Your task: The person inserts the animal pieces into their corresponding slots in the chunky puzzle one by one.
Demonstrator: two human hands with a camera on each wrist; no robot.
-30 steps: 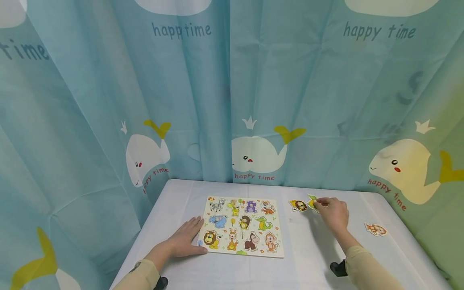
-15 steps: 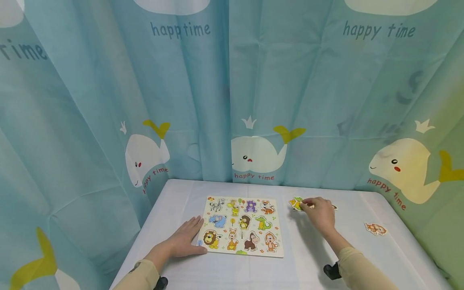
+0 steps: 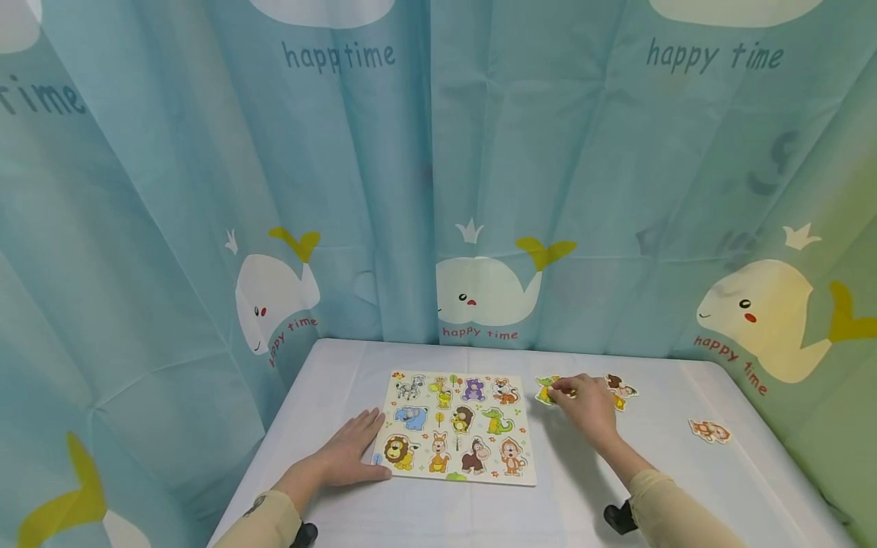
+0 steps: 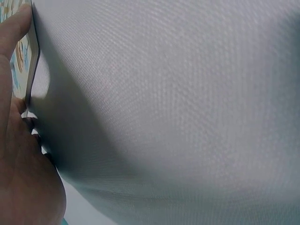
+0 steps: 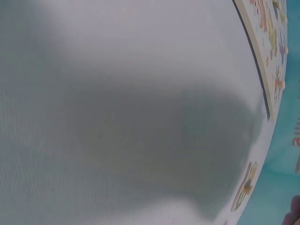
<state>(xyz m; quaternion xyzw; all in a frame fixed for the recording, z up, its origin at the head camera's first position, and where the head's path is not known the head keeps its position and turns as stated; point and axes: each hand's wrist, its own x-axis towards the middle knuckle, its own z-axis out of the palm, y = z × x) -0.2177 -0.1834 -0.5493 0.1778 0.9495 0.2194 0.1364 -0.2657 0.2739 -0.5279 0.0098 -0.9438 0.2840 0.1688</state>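
My right hand (image 3: 589,409) pinches a green crocodile puzzle piece (image 3: 544,390) between thumb and fingers, just right of the animal puzzle board (image 3: 479,477). Only part of this hand (image 5: 293,213) enters the right wrist view, at the lower right corner. My left hand (image 3: 352,449) lies with straight fingers against the board's left edge; in the left wrist view its thumb side and palm (image 4: 28,183) show beside the board (image 4: 30,70). Animal pictures, a printed crocodile among them, cover the board. Behind the right hand, the lion piece is mostly hidden.
Right of the right hand lie a brown-headed animal piece (image 3: 619,383) and a yellow-orange piece (image 3: 620,402), close together. Farther right is a monkey piece (image 3: 710,431). The white table (image 3: 438,521) ends at a blue whale-print curtain (image 3: 384,190).
My right hand has moved left with the crocodile piece, passing over the lion piece towards the board. Pieces behind it have come into view. The left hand has stayed put.
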